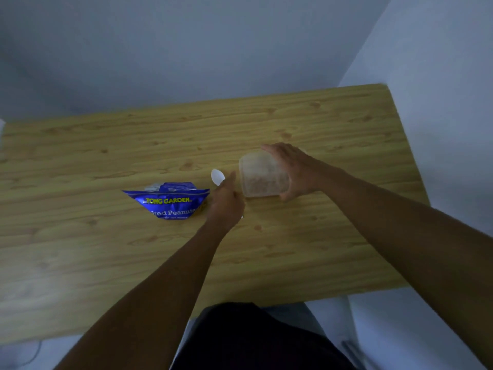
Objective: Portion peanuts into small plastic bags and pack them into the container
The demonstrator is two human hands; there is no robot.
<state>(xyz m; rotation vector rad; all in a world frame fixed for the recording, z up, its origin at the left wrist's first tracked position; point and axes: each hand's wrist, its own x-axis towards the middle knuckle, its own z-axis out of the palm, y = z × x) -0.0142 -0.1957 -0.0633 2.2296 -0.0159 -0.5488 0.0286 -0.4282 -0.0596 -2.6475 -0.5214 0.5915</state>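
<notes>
Dark clothing (253, 340) is seen nearest; on the bench (80, 249) a spoon (217, 177) is held in the curled left hand (226, 204), the container (262, 174) is gripped by the right hand (293, 169), the peanut packet (168, 202) lies left, and portioning is judged hardly begun.

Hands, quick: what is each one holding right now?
Left hand: holding the white spoon.
Right hand: holding the translucent container by its side.

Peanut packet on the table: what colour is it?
The packet is blue with yellow and white lettering; head view.
</notes>
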